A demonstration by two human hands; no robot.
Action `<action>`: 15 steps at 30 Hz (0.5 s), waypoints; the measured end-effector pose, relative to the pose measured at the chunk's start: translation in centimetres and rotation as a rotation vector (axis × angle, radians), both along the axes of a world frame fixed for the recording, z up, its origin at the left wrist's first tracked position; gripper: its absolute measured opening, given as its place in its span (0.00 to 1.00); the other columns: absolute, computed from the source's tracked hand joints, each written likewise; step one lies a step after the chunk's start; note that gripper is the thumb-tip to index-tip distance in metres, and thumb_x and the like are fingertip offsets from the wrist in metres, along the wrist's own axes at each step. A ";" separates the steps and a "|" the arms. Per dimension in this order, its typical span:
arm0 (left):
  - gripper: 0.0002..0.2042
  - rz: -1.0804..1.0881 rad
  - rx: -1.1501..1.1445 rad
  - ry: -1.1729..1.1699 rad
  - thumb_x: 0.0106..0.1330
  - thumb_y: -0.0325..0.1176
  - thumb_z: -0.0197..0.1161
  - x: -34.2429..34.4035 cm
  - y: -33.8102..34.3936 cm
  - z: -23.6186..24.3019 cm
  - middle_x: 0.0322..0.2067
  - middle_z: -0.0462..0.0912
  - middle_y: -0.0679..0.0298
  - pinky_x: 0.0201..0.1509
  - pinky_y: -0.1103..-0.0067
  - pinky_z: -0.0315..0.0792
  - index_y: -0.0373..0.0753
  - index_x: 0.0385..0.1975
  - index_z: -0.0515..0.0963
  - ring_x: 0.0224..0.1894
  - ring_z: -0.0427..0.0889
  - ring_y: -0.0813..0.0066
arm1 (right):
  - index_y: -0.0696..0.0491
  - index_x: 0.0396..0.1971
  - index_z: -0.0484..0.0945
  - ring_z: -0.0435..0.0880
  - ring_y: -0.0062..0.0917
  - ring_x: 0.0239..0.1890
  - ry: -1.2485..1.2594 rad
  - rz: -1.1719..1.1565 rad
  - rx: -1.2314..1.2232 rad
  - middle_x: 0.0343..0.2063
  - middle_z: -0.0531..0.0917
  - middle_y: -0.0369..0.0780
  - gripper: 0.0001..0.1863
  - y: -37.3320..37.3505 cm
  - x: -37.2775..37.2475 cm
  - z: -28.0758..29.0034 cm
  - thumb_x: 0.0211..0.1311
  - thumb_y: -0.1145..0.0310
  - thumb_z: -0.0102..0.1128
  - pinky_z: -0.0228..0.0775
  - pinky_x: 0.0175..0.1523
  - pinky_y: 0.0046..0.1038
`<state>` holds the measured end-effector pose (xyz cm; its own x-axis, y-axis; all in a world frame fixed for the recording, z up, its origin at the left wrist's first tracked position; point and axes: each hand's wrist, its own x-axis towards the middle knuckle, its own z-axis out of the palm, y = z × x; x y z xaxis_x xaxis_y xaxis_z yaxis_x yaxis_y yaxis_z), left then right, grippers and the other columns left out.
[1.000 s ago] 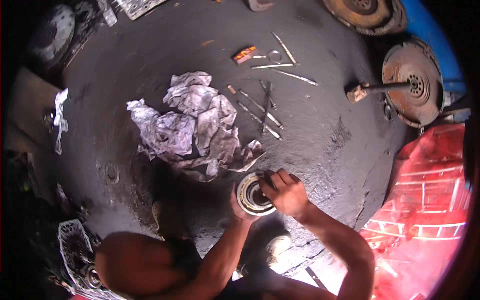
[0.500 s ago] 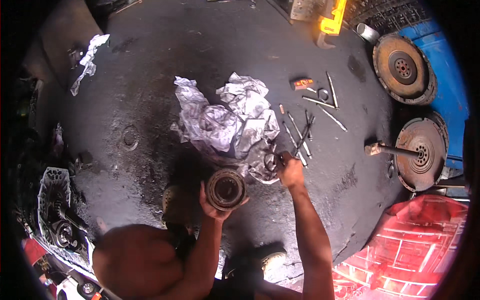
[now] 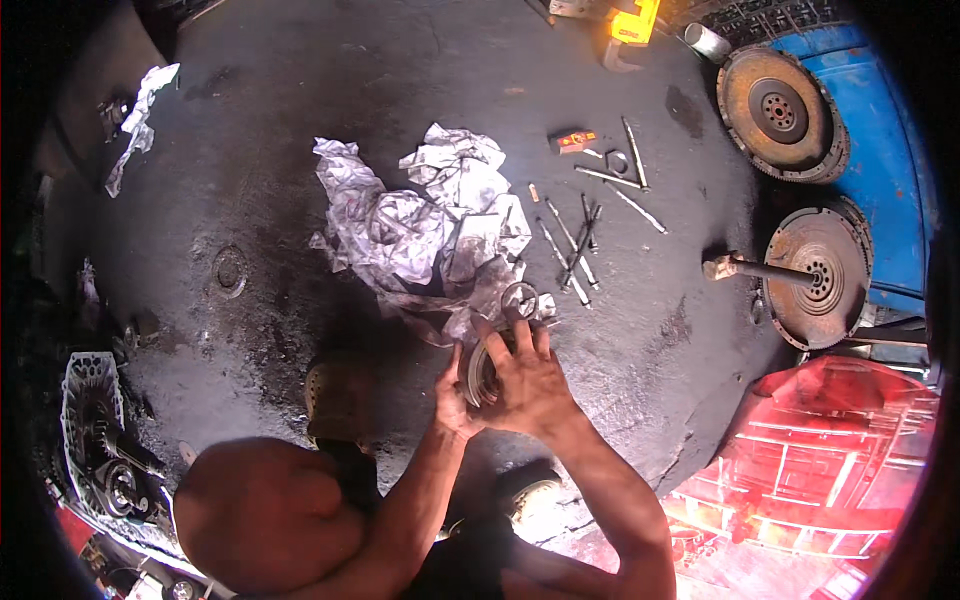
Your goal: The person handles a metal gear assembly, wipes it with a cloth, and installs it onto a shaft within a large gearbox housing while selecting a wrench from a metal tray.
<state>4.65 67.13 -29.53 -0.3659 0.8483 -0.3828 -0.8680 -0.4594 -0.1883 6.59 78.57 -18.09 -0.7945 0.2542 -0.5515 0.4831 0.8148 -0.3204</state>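
Note:
A round, grimy metal part with concentric rings [image 3: 478, 378] is held tilted on edge between my two hands, low over the dark floor. My left hand [image 3: 456, 400] supports it from the left, thumb along its rim. Spread across its right side, the fingers of my right hand [image 3: 528, 385] grip it and hide much of its face. Just beyond my right fingertips, a thin dark ring [image 3: 519, 298] lies on the edge of a crumpled, stained white rag [image 3: 400, 235].
Several thin metal rods [image 3: 570, 245], a small red box [image 3: 572, 142] and a small ring [image 3: 616, 161] lie to the right. Two rusty flywheels [image 3: 745, 120] stand near a hammer [image 3: 720, 266]. A red slatted panel [image 3: 800, 450] lies lower right; a metal housing [image 3: 92, 400] lies left.
My right hand has left the rag's edge near the rods and come onto the metal part. The part has tipped from face-up onto its edge. The view has shifted slightly.

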 end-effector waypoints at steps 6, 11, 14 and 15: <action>0.29 0.029 0.076 -0.103 0.68 0.55 0.48 1.0 0.8 0.1 0.55 0.75 0.53 0.60 0.61 0.70 0.37 0.59 0.67 0.57 0.75 0.59 | 0.44 0.61 0.59 0.63 0.55 0.56 0.150 0.016 0.072 0.54 0.61 0.51 0.57 -0.4 1.8 0.2 0.21 0.55 0.78 0.65 0.59 0.52; 0.31 -0.026 -0.043 -0.123 0.66 0.57 0.47 -0.1 -2.3 -1.8 0.55 0.74 0.53 0.58 0.49 0.69 0.36 0.59 0.67 0.57 0.74 0.55 | 0.47 0.60 0.59 0.63 0.51 0.56 0.350 -0.077 0.080 0.53 0.62 0.51 0.57 1.1 1.5 2.8 0.19 0.57 0.79 0.67 0.56 0.49; 0.33 0.013 0.095 -0.042 0.65 0.57 0.49 -1.0 -3.4 -1.3 0.60 0.68 0.49 0.62 0.44 0.62 0.37 0.62 0.64 0.61 0.69 0.48 | 0.47 0.61 0.58 0.60 0.51 0.59 0.076 -0.197 0.221 0.56 0.61 0.52 0.58 3.6 0.7 1.0 0.21 0.56 0.79 0.68 0.58 0.47; 0.33 0.015 0.103 -0.041 0.65 0.57 0.49 -1.1 -3.3 -1.4 0.60 0.68 0.49 0.62 0.44 0.62 0.37 0.62 0.64 0.61 0.69 0.48 | 0.47 0.61 0.58 0.60 0.51 0.59 0.078 -0.195 0.228 0.56 0.61 0.52 0.58 4.4 1.2 -0.6 0.21 0.56 0.79 0.68 0.58 0.47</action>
<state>3.52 63.86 -30.91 -0.3642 0.8785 -0.3093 -0.8520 -0.4484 -0.2704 7.81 82.94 -18.71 -0.7561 0.5164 -0.4021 0.6188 0.7641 -0.1823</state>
